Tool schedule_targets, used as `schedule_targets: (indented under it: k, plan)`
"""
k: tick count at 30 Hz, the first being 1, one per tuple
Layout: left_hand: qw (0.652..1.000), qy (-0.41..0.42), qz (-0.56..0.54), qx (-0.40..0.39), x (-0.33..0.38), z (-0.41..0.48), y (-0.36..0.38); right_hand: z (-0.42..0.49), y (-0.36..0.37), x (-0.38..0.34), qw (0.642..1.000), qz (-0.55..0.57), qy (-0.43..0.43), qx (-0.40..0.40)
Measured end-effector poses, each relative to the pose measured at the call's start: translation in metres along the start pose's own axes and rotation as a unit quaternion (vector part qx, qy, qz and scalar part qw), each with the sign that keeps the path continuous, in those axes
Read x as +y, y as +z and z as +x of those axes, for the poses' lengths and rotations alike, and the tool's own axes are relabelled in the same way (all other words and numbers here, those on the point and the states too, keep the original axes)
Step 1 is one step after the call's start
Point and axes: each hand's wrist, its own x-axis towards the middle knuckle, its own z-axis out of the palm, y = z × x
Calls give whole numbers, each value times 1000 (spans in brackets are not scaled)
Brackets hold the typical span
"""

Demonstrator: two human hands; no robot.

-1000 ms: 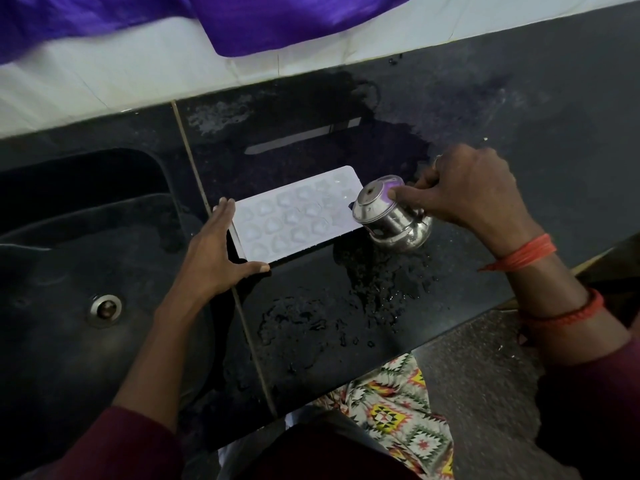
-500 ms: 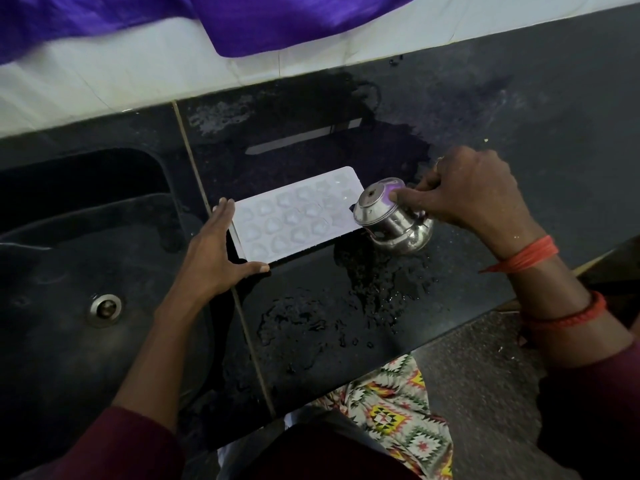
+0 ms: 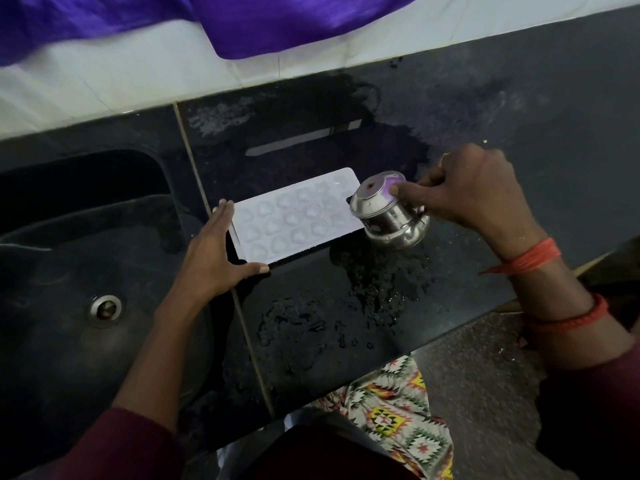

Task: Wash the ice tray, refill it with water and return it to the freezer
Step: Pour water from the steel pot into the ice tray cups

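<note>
Right hand (image 3: 479,190) round tilted steel pot (image 3: 389,220) at ice tray (image 3: 294,218)'s end, possibly touching.

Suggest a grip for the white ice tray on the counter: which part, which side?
Probably both short ends, one hand from each side, kept level. The ice tray lies flat on the counter, long and thin, cells open upward, so a one-ended lift would likely tilt it. The left hand rests at its left end; the steel pot in the right hand crowds the other.

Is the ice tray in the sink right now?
No, the ice tray lies flat on the counter beside the sink, with the left hand at its end.
</note>
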Motion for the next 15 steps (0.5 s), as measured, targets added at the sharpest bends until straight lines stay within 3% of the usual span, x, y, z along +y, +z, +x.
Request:
schedule_targets:
  k: [7,15]
  plan:
    - [1000,1,5,-1,2,-1,-1,6,-4,-3,999,36,-19,30]
    - [1000,-2,7,-5,4,-1,-1,15,-2,-14,1000,-11,-11,24]
